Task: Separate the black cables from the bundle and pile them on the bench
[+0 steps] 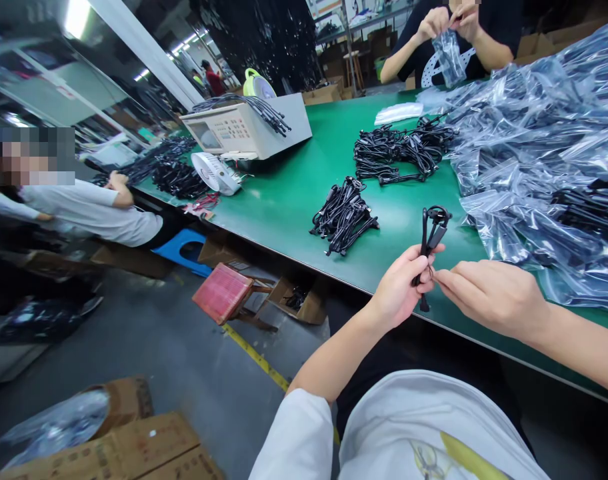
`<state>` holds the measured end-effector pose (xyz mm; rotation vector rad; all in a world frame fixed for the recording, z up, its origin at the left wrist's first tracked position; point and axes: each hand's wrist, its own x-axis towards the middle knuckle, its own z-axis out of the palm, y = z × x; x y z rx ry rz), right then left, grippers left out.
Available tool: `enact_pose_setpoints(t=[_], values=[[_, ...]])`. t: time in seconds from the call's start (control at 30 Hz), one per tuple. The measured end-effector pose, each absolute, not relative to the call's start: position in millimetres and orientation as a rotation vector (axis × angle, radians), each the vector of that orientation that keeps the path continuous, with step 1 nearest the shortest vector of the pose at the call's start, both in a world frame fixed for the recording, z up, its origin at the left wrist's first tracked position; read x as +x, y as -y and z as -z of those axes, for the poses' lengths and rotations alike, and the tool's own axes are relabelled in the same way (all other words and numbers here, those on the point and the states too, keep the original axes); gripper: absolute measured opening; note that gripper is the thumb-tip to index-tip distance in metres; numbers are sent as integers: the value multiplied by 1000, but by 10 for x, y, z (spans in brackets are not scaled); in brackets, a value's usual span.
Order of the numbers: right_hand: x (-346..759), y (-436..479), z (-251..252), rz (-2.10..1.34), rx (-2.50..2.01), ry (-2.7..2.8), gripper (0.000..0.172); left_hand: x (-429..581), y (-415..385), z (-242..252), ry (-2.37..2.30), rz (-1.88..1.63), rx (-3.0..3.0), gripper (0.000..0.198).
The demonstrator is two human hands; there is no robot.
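My left hand (407, 283) is closed around a folded black cable (437, 233), holding it upright over the table's near edge. The cable's loop and a thick connector stick up above the fingers, and another end hangs below them. Close against it on the right, my right hand (494, 297) is pinched at the cable's middle. Whatever its fingertips grip is too small to make out, perhaps a thin tie. On the green table (279, 213) just beyond lies a small pile of bundled black cables (343, 217). A larger pile of cables (399, 150) lies behind it.
Clear plastic bags holding cables (544, 147) are heaped at the right. A beige instrument (249, 130) and a white fan (217, 173) stand at the left. Opposite, a co-worker's hands (449, 23) hold a bag. A red-topped stool (223, 293) and cartons (119, 447) are on the floor.
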<state>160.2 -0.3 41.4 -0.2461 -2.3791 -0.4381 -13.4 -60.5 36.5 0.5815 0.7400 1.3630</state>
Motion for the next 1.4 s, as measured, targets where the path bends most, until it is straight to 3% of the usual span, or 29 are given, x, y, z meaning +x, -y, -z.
enact_pose_setpoints(t=[0.17, 0.43, 0.7, 1.07, 1.33, 1.4], values=[[1658, -37, -477, 343, -428, 2352, 8, -154, 617, -261, -812, -1383, 708, 30], [1563, 108, -598, -228, -573, 2271, 9, -115, 579, -199, -934, -1412, 842, 37], [1606, 64, -409, -38, -510, 2346, 8, -175, 610, -292, -808, -1374, 755, 41], [1836, -578, -471, 129, -948, 2254, 9, -333, 625, -118, -697, -1159, 695, 53], [1981, -887, -248, -66, -1077, 2296, 8, -356, 638, -141, -803, -1359, 665, 44], [1865, -727, -312, -196, -1034, 2317, 21, -335, 618, -144, -815, -1390, 699, 46]])
